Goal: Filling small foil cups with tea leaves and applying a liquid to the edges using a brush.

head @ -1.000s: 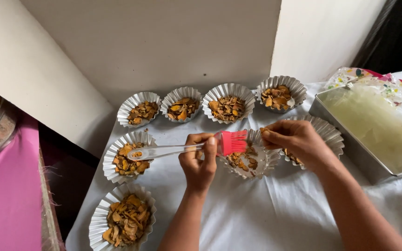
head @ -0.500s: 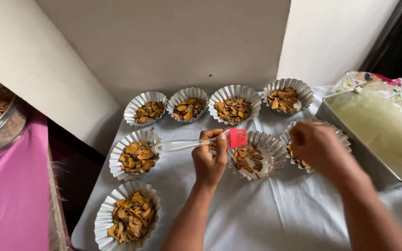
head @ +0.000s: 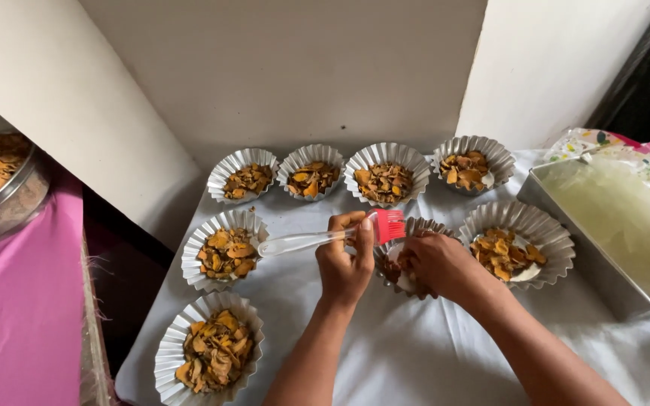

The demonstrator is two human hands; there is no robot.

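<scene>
Two bare forearms reach up from the near edge of a white-clothed worktop (head: pixel 415 361). The left hand (head: pixel 345 263) has its fingers (head: pixel 365 239) curled tight around a pastry brush (head: pixel 325 237) — clear handle running out to the left, red bristle head to the right — so the brush lies almost level, its long axis across the scene from left to right. The bristles sit just at the far left rim of the fluted foil cup (head: pixel 415 252) that the right hand (head: pixel 434 263) covers; that hand's fingers are bent down into the cup, pressing or gripping the contents, though exactly what they pinch cannot be told. The two hands are close together, the right one the nearer to the cup, the left just beside it.

To the near left stand two more foil cups (head: pixel 208 353), each filled with dried orange-brown chips; to the right of the hands another filled cup (head: pixel 517 244). Beyond, a row of four filled cups (head: pixel 385 173) lines the far edge of the cloth against a white wall (head: pixel 302 68).

At right sits a rectangular metal tray (head: pixel 611 218) holding a pale, translucent mass, with a patterned wrapper behind it. Off to the far left — on a pink cloth (head: pixel 16 301) — a metal bowl (head: pixel 5 203) holds more of the chips.
</scene>
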